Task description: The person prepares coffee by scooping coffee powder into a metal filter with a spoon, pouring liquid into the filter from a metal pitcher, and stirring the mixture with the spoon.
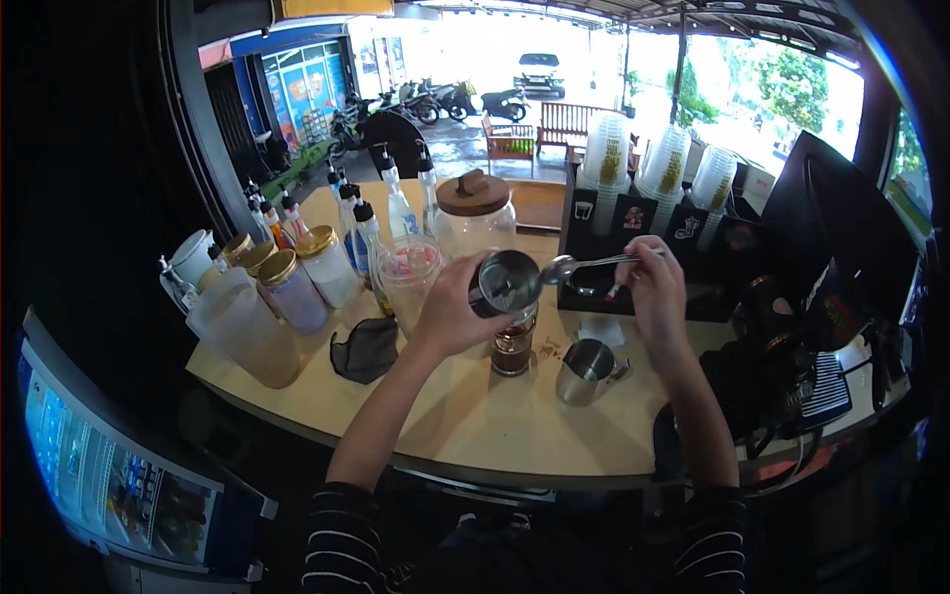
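Note:
My left hand [449,315] is wrapped round a small metal cup [508,281], whose open mouth is tilted towards me. Below the cup, a glass [511,354] of dark reddish-brown liquid stands on the counter, its top partly hidden by the cup and my fingers. A metal spoon [560,269] is pinched by its handle in my right hand [657,289]; its bowl is right beside the cup's rim, and I cannot tell if they touch. To the right of the glass stands a steel pitcher [584,378], with brown crumbs [550,346] on the counter between.
On the left of the counter [465,426] are gold-lidded jars [282,267], pump bottles [368,238], a translucent jug [242,332] and a dark cloth [364,350]. A wooden-lidded jar [475,213] stands behind. Stacked plastic cups [606,148] and black equipment [782,317] are right.

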Demonstrator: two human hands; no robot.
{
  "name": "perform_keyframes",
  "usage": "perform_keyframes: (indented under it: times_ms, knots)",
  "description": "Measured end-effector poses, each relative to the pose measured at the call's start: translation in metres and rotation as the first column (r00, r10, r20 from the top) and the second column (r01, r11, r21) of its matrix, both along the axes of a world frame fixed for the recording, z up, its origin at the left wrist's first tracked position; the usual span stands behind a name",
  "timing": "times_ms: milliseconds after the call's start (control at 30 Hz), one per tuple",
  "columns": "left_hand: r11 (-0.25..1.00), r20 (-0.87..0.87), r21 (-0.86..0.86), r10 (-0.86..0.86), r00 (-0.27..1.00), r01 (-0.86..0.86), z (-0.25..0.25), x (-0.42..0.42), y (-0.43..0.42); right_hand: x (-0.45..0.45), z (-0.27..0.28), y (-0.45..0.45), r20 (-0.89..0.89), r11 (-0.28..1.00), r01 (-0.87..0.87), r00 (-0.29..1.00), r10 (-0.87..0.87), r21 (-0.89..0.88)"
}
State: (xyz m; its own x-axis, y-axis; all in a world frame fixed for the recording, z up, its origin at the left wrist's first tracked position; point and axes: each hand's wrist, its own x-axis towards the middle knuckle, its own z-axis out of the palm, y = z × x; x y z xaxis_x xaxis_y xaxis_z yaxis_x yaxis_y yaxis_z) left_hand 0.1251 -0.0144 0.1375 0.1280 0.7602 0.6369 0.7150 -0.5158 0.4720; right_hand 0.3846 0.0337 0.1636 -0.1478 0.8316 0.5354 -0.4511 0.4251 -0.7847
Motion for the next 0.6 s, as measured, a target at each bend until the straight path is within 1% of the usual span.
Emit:
perform_keyframes:
  times_ms: [33,67,100,167,200,233,300,333,400,433,500,567,600]
  knots:
    - [1.000,0.056,-0.014,-0.004,0.998,0.004,0.000,-0.001,0.002,0.006,0.001,-0.009,-0.027,0.999,0.031,0.999,-0.032,-0.017]
    - [0.999,0.153,-0.040,-0.018,0.988,0.025,0.000,0.000,0.003,0.010,0.001,-0.020,-0.041,0.999,0.048,0.998,-0.049,-0.027]
    - [0.998,0.162,-0.050,-0.025,0.987,0.033,0.004,0.001,0.001,0.012,-0.004,-0.026,-0.032,0.998,0.056,0.998,-0.057,-0.036]
    - [0.991,0.288,-0.124,-0.020,0.957,0.058,0.014,0.003,-0.002,0.015,-0.016,-0.036,0.135,0.985,0.171,0.976,-0.171,0.010]
    - [0.990,0.296,-0.124,-0.025,0.955,0.064,0.015,0.003,0.001,0.017,-0.025,-0.041,0.261,0.982,0.184,0.947,-0.188,0.042]
    - [0.989,0.300,-0.129,-0.031,0.953,0.073,0.017,0.003,0.001,0.016,-0.033,-0.047,0.266,0.981,0.192,0.944,-0.194,0.036]
    - [0.986,0.297,-0.155,-0.007,0.955,0.056,0.021,0.004,0.002,0.006,-0.050,-0.058,0.463,0.987,0.141,0.872,-0.158,0.071]
    - [0.985,0.299,-0.160,-0.012,0.954,0.062,0.021,0.004,0.004,0.002,-0.060,-0.061,0.466,0.987,0.147,0.870,-0.161,0.067]
    - [0.987,0.254,-0.155,-0.007,0.967,0.048,0.021,0.003,0.008,-0.006,-0.082,-0.065,0.590,0.992,0.122,0.801,-0.102,0.006]
    - [0.988,0.231,-0.151,-0.004,0.973,0.040,0.022,0.002,0.010,-0.010,-0.091,-0.067,0.590,0.992,0.126,0.800,-0.104,0.004]
    - [0.986,0.226,-0.159,-0.013,0.974,0.050,0.023,0.000,0.012,-0.017,-0.106,-0.070,0.661,0.990,0.142,0.742,-0.106,-0.001]
    - [0.984,0.221,-0.169,-0.021,0.975,0.060,0.021,-0.003,0.017,-0.025,-0.111,-0.078,0.680,0.989,0.146,0.725,-0.110,0.004]
    - [0.983,0.221,-0.171,-0.027,0.975,0.066,0.019,-0.004,0.020,-0.029,-0.108,-0.084,0.696,0.984,0.169,0.700,-0.161,0.057]
